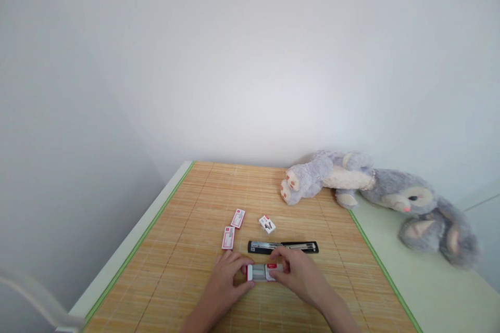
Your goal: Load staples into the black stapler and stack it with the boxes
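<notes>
Beside black stapler [301,246], hands [302,273] hold small box [258,272].

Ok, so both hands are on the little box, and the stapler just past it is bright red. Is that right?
Not quite: the head view shows that the stapler is black with silvery metal, not bright red. The left hand and right hand are on the little box, and the stapler lies just past it.

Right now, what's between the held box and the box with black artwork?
A black stapler, just beyond the held box; shown in the head view.
</notes>
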A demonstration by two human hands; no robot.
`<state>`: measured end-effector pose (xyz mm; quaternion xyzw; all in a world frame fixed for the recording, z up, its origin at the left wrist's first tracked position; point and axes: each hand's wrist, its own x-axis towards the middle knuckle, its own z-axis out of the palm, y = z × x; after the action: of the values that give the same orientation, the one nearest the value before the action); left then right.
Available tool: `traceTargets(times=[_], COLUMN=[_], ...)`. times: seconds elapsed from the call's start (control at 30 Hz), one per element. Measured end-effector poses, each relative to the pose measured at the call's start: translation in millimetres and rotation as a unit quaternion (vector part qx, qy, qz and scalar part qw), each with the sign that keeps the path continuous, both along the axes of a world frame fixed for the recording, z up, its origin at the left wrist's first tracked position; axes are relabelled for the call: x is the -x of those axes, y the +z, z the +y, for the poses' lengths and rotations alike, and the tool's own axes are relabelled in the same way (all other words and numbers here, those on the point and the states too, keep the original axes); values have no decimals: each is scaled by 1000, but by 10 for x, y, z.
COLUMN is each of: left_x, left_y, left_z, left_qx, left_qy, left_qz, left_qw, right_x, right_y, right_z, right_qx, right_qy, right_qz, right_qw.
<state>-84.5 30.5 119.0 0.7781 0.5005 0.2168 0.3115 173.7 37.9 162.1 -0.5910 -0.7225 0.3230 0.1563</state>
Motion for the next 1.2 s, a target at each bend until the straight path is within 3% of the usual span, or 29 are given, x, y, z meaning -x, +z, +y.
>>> traceTargets(times=[0.17,0.43,0.57,0.7,0.8,0.87,0.97,1.07,1.2], left_x=[-38,-260,-263,-338,-427,-472,-507,-520,-536], left_y=[1,69,15,-70,-114,-127,-120,-99,-73], left_z=[10,-12,-39,-61,-61,-58,-57,-72,-105], left_qx=[1,-1,-17,-39,-50,-53,-52,-50,-48], left_qy=[-6,-3,14,35,60,74,85,85,88], left_qz=[1,-1,-4,25,54,66,76,80,87], left_qw=[1000,1000,1000,998,995,994,992,992,991], right_x=[-239,183,63,-296,-538,-614,-569,-374,-67], right_y=[-109,-105,-246,-564,-672,-621,-437,-254,-84], right_z=[-160,-159,-218,-306,-291,-216,-28,175,366], right_qx=[35,15,25,50,38,22,-6,-32,-59], right_qy=[3,12,-6,-96,-196,-224,-182,-121,-33], right_qz=[-5,39,88,137,202,267,336,303,166], right_qw=[999,999,996,985,959,937,924,945,984])
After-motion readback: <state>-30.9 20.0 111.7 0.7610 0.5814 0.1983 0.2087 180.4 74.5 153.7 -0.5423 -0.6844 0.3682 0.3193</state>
